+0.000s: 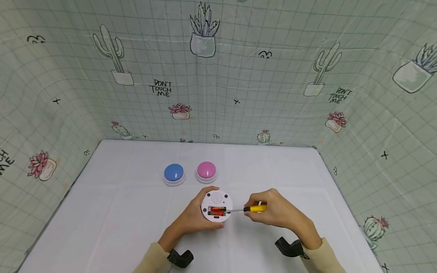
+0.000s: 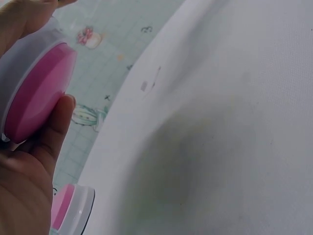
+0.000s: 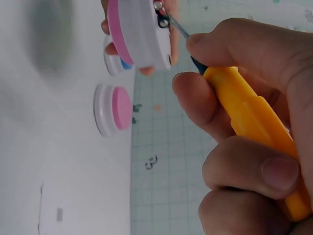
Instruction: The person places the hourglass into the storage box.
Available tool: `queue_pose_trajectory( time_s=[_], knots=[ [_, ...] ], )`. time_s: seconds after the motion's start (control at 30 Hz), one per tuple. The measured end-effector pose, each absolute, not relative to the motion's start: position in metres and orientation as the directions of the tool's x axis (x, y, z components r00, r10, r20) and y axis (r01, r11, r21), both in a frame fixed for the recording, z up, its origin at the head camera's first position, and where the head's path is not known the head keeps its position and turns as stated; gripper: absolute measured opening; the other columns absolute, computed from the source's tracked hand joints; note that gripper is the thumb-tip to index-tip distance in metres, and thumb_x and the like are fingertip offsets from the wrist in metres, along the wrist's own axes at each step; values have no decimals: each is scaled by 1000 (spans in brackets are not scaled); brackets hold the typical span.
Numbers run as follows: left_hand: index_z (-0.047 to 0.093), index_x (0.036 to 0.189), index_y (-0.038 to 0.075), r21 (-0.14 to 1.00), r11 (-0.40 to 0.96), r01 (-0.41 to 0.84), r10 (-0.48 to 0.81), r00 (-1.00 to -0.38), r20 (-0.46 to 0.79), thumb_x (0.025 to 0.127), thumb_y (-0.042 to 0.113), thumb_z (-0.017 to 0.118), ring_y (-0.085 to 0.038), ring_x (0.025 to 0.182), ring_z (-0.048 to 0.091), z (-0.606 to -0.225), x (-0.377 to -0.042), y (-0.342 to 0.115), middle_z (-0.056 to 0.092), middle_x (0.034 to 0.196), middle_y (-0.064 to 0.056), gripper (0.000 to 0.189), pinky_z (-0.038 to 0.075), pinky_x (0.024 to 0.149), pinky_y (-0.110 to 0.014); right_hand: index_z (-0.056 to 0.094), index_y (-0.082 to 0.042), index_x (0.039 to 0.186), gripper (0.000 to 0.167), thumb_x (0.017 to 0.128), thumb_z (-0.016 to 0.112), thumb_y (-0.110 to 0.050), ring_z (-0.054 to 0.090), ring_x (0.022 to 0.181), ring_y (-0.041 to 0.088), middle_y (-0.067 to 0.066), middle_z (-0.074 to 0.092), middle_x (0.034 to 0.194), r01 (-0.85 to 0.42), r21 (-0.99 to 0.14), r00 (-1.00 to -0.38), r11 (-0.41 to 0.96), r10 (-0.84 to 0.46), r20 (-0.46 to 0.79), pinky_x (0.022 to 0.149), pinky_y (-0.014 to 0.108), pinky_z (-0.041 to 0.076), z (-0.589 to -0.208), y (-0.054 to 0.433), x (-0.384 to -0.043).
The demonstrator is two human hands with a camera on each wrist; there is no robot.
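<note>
Left fingers (image 2: 59, 117) gripping button (image 1: 216, 202), right fingers (image 3: 239, 164) gripping screwdriver (image 3: 247, 112) — far table edge (image 1: 225, 145) well apart

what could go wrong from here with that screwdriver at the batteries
The screwdriver, its tip right at the batteries, could slip and nick one. Those batteries lie uncovered, so levering might pop one out. The pink-topped button, held off the table, could drop from the left fingers.

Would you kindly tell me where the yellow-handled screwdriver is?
In the head view, the yellow-handled screwdriver is right of centre in the right hand, pointing left toward the batteries in the white round device that the left hand holds.
</note>
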State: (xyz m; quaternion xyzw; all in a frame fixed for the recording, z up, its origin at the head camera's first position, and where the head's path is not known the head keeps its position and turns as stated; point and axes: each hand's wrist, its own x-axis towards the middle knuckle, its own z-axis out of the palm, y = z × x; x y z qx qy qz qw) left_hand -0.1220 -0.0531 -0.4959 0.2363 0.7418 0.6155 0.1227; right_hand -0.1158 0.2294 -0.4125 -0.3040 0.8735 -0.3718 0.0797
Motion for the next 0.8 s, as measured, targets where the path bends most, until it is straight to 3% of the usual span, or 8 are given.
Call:
queue_pose_trajectory(
  time_s=[0.13, 0.3, 0.4, 0.47, 0.7, 0.8],
  knots=[
    [35, 153, 14, 968, 142, 205, 483, -868, 113, 69, 13, 95, -25, 122, 57, -496, -123, -56, 56, 139, -8, 102, 52, 99, -23, 74, -20, 95, 14, 86, 79, -12, 59, 67, 3, -9, 72, 85, -452, -682, -844, 575, -523, 119, 60, 24, 54, -412, 243, -114],
    [35, 152, 13, 966, 160, 201, 463, -880, 107, 69, 13, 95, -26, 123, 56, -495, -125, -59, 55, 140, -8, 102, 51, 100, -23, 72, -22, 101, 21, 87, 77, -8, 64, 81, 6, -10, 72, 91, -384, -686, -909, 618, -381, 167, 72, 27, 57, -423, 260, -112],
    [36, 152, 15, 964, 164, 209, 453, -884, 115, 69, 13, 95, -26, 122, 57, -494, -125, -61, 56, 140, -8, 102, 52, 99, -24, 72, -21, 99, 21, 86, 77, -6, 62, 76, 6, -9, 73, 90, -356, -692, -932, 627, -291, 216, 68, 26, 55, -436, 269, -113],
    [36, 152, 15, 961, 167, 221, 449, -885, 125, 69, 13, 95, -27, 121, 58, -494, -125, -62, 56, 139, -9, 101, 53, 98, -24, 71, -19, 97, 20, 85, 78, -5, 58, 69, 6, -8, 73, 86, -342, -688, -940, 639, -231, 253, 62, 24, 51, -445, 275, -115],
    [36, 152, 15, 962, 174, 212, 431, -894, 119, 70, 14, 95, -28, 121, 57, -493, -125, -64, 55, 139, -10, 101, 53, 97, -24, 71, -10, 96, 16, 85, 80, -5, 62, 76, 0, 1, 74, 84, -257, -656, -938, 710, -20, 345, 71, 13, 52, -475, 295, -119],
    [36, 151, 15, 962, 179, 204, 427, -897, 111, 70, 14, 95, -28, 121, 57, -493, -126, -64, 55, 138, -10, 101, 53, 96, -23, 70, -6, 95, 14, 85, 79, -5, 60, 73, 0, 5, 74, 83, -198, -671, -938, 714, 61, 342, 67, 10, 48, -483, 303, -119]
  ],
)
